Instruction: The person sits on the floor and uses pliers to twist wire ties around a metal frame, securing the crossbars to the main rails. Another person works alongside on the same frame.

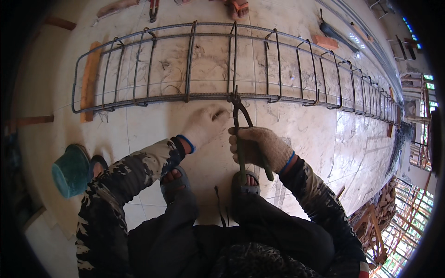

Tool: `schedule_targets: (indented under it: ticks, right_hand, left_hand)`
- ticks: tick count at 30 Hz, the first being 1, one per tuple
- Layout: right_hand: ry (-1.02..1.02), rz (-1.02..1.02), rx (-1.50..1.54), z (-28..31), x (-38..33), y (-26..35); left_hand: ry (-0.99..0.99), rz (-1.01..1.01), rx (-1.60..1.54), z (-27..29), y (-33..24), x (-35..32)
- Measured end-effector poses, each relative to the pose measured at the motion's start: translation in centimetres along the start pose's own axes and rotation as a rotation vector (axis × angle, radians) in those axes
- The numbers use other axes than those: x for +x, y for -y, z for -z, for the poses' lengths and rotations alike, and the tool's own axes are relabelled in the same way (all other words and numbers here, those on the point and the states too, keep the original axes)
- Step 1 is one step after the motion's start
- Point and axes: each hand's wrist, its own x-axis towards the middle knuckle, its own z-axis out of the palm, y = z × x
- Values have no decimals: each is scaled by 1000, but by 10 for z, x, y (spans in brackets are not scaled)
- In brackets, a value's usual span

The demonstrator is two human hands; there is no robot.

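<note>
My right hand [265,147], in a pale knit glove with a blue cuff edge, is wrapped round the handles of a pair of pincers [237,116]. Their dark jaws meet the near lower bar of a long rebar cage [187,69], where an upright stirrup crosses it. Just left of the pincers, my left hand [204,124], gloved too, hovers below that bar with its fingers curled in. Whether a bit of wire sits in them I cannot make out. The cage lies across the floor, with square stirrups spaced along its bars.
Under the cage's left end is a wooden block [91,81]. A green bucket [70,171] stands at the left, beside another person's foot [97,167]. Beyond the cage lie a brick-coloured block [325,42], a dark tool [336,34] and another person's sandalled foot [238,9]. Scrap wood [382,208] is heaped at right.
</note>
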Motion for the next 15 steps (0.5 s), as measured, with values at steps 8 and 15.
schedule_targets:
  ticks: [8, 15]
  right_hand:
    - [298, -37, 451, -11, 22, -23]
    - [586, 26, 879, -13, 32, -47]
  left_hand:
    - [-148, -345, 922, 30, -19, 47]
    - [-534, -814, 593, 26, 11, 39]
